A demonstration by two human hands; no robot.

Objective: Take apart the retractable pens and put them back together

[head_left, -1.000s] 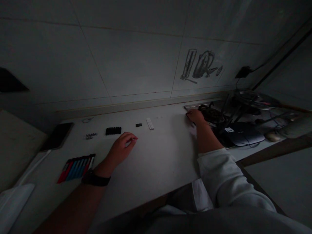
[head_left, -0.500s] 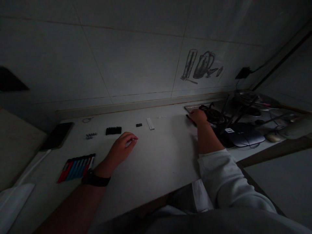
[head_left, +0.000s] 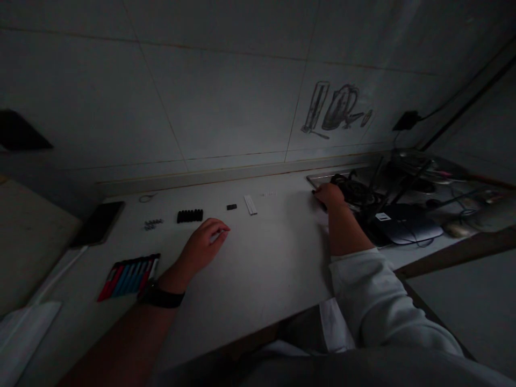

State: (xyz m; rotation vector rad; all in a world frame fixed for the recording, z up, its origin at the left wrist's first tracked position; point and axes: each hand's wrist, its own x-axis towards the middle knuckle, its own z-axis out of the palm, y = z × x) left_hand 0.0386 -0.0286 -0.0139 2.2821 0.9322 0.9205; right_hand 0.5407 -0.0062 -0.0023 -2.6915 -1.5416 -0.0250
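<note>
Saw a broad, flat, white tabletop (head_left: 274, 263) stretching to both sides of a pair of slim, straight white sticks (head_left: 250, 206). Found, well right of the sticks, a silver-edged flat metal panel (head_left: 318, 178) and, farther right, a dark, flat, round-cornered device (head_left: 407, 226). Noted, far left of the sticks, a black rectangular slab (head_left: 98, 223) and, also left but nearer, a row of red, blue and white tubes with black ends (head_left: 129, 276). Made out the left hand (head_left: 201, 244) left of the sticks on the near side, thumb and forefinger close at the tips; could not tell of anything pinched there. Spotted the right hand (head_left: 329, 194) well right of the sticks. Saw a row of black ribbed cylinders (head_left: 190, 215) to their left. Judged a slender dark shape (head_left: 321, 205) decisive: right of the sticks, under the right fingers, long axis apparently slanting from far left to near right, right hand much the nearer; could not tell clamp from mere touch. Noticed a small black rectangular piece (head_left: 231, 207) just left of the sticks.
</note>
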